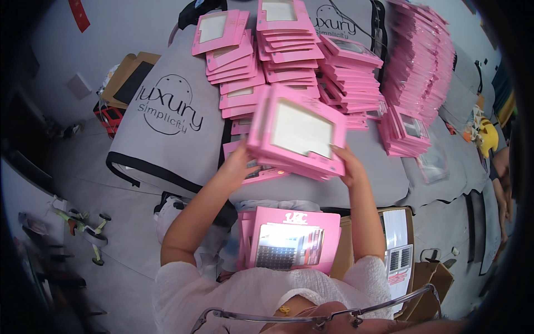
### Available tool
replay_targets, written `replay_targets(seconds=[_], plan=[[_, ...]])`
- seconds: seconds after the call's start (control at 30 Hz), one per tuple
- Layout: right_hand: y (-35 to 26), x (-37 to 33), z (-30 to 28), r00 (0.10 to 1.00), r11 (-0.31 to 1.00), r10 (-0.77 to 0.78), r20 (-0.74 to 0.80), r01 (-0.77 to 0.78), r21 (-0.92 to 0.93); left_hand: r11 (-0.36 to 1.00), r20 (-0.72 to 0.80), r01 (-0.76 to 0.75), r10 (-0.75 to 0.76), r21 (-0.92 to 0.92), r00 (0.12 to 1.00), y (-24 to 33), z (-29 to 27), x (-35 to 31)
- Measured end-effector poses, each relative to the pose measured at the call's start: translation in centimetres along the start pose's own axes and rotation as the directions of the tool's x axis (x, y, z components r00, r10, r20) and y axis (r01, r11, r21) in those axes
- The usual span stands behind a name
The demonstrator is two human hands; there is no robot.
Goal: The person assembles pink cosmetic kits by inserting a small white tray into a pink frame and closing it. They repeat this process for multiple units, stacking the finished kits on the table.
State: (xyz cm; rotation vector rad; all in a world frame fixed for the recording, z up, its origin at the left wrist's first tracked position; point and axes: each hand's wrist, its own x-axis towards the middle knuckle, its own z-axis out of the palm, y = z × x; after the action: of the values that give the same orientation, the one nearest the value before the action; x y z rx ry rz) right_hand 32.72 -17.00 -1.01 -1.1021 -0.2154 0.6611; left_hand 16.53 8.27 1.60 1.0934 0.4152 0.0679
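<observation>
Between my hands, above the front of the grey sofa, is a small stack of flat pink window boxes (303, 128). The top one has a whitish window panel, and the stack is tilted and slightly blurred. My left hand (239, 164) is closed on its left edge, with some fingers out underneath. On the right edge, my right hand (347, 167) grips the near corner, thumb on top. Below, close to my body, rests another pink window box (328, 239) with a dark grid pattern behind its window; more pink boxes lie under it.
Tall piles of pink boxes (289, 53) stand on the grey sofa cover (161, 117). At the right lean a high curved pile (420, 61) and a short stack (395, 136). An open cardboard box (345, 245) is beside my right arm. A child's scooter (83, 228) stands on the left floor.
</observation>
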Motion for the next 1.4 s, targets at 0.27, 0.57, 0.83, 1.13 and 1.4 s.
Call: replay_targets(seconds=[0.27,0.57,0.83,1.13,1.4], plan=[[6.3,8.1,7.2,0.936,0.944,0.295,0.192,-0.255,-0.21,0.995,-0.309,-0.067,0.039,-0.08,0.95,-4.9,-11.6,-1.4],[4.3,4.4,4.2,0.933,0.888,0.354,-0.06,-0.355,-0.292,0.886,-0.496,-0.359,0.179,-0.296,0.85,-11.4,-7.5,-5.6],[3.7,2.7,6.5,0.859,0.816,0.505,-0.087,-0.508,-0.276,0.99,-0.472,-0.083,0.018,-0.118,0.882,-11.6,-9.1,-2.7],[3.6,2.3,8.1,0.835,0.846,0.53,-0.149,-0.532,0.031,0.97,-0.2,0.155,-0.192,-0.188,0.961,-8.8,-9.7,0.5],[1.7,4.1,8.8,0.864,0.822,0.501,0.048,-0.458,-0.338,0.963,-0.192,0.223,-0.251,-0.153,0.949,-6.6,-9.2,-4.6]])
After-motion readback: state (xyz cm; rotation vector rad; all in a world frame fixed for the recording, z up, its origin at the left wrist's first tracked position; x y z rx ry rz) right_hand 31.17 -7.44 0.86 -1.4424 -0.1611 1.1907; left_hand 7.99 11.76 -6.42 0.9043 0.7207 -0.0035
